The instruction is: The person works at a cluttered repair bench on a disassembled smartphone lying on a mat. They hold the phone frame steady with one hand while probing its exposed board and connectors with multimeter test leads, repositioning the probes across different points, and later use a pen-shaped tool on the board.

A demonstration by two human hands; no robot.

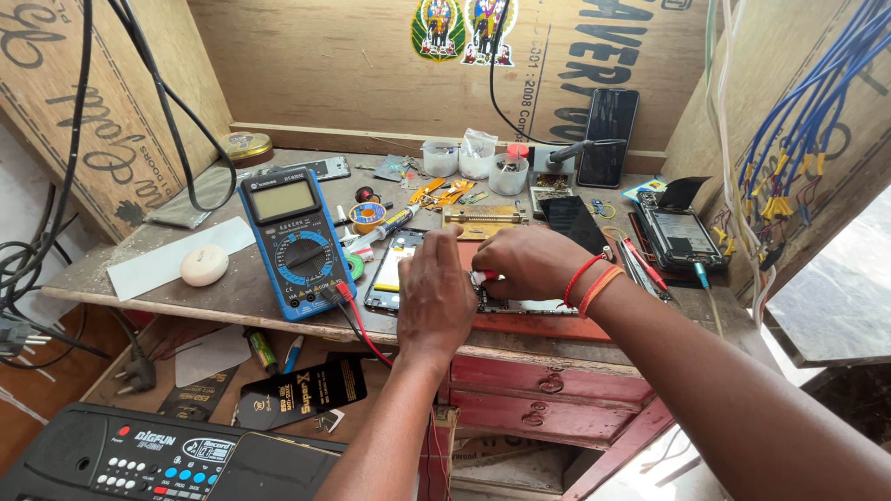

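Note:
My left hand (434,299) rests on an opened phone (394,269) lying on the wooden bench, its fingers pressing on the phone's body. Close beside it, my right hand (524,263) grips a small red-handled tool (486,276) over the same phone; red and orange bands circle that wrist. Both hands hide most of the phone's middle. Just left of the phone lies a blue multimeter (292,241), with red and black leads (348,306) trailing off the bench front.
A second opened phone (677,232), a dark phone (608,137) leaning on the back wall, plastic cups (475,160), a brass jig (484,216) and a white oval object (204,264) sit on the bench. Blue wires (798,130) hang right. A keyboard (158,459) lies below.

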